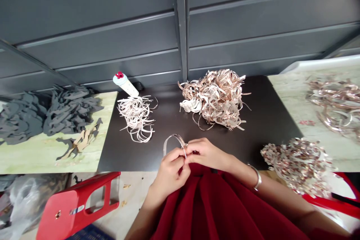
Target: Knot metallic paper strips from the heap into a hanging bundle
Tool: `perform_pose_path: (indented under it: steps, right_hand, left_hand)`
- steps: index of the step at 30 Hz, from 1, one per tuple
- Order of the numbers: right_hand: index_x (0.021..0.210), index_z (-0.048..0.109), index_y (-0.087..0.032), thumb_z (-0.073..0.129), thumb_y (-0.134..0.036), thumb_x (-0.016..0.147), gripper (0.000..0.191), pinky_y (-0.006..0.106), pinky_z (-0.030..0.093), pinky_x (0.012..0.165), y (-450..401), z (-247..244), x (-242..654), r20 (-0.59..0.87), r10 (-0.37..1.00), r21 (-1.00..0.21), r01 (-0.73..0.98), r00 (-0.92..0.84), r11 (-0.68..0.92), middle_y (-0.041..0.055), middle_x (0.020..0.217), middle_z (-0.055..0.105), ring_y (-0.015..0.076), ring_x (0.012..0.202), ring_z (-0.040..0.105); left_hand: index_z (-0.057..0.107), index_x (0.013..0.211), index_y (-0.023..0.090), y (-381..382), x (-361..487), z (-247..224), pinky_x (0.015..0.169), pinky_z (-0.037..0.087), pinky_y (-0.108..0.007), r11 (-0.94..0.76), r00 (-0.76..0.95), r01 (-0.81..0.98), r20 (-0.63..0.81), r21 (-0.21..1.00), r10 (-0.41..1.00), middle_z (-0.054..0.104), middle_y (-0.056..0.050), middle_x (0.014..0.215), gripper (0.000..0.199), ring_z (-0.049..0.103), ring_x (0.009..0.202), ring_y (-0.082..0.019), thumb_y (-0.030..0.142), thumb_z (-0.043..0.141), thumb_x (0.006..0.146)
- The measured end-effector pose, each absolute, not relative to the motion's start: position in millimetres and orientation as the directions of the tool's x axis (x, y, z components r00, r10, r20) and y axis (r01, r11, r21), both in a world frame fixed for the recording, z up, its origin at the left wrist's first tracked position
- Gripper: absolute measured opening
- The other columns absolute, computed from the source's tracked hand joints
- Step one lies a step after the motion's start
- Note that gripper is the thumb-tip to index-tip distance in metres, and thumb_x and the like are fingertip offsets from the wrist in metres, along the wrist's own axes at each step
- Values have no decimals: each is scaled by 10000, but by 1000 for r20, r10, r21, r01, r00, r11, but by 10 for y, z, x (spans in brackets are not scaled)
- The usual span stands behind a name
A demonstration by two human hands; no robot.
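A thin, shiny strip (172,137) with a pale inner side curves up in a loop from between my fingers, at the front edge of the dark table. My left hand (172,169) is closed, thumb and fingers pinching one part of it. Close beside it, my right hand (206,152) pinches the strip near the same spot; the fingertips nearly meet and partly hide it. Behind my hands lies a big tangled heap of rose-gold and white strips (219,99). To the left is a smaller pile of pale strips (137,117).
A white bottle with a red-topped lid (125,84) stands against the grey panel wall (135,37). Dark grey cut pieces (71,110) fill the left table. Shiny scraps (298,165) bulge at the right front edge. A red stool (64,206) is at lower left.
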State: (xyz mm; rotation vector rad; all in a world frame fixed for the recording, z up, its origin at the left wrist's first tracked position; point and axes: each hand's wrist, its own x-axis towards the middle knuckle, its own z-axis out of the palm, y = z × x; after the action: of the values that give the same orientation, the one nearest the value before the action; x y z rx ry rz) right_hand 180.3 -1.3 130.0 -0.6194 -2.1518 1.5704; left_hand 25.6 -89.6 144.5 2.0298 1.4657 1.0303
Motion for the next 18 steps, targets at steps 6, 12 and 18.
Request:
perform_pose_path:
  steps: [6, 12, 18]
  right_hand:
    - [687, 645, -136, 510, -280, 922, 307, 201, 424, 628, 115, 1266, 1904, 61, 437, -990, 1, -897, 142, 11, 695, 614, 101, 639, 569]
    - [747, 649, -128, 486, -280, 935, 292, 212, 434, 647, 157, 1193, 1973, 40, 403, -988, 25, -914, 153, 22, 731, 628, 109, 666, 575]
    - [688, 594, -161, 514, -153, 901, 227, 216, 420, 678, 41, 1250, 1846, 95, 387, -904, 84, -917, 420, -11, 735, 601, 103, 676, 538]
  left_hand:
    - [652, 624, 162, -881, 237, 1431, 629, 477, -206, -252, 144, 391, 212, 885, 967, 649, -38, 732, 304, 623, 677, -116, 52, 462, 834]
    - [722, 760, 169, -866, 170, 1259, 717, 484, -249, 35, 173, 176, -66, 984, 983, 672, -58, 818, 148, 641, 750, -147, 141, 588, 816]
    - [529, 1273, 267, -814, 197, 1117, 794, 488, -245, 499, 238, -417, -438, 760, 867, 642, -40, 1066, 756, 631, 920, -164, 125, 819, 589]
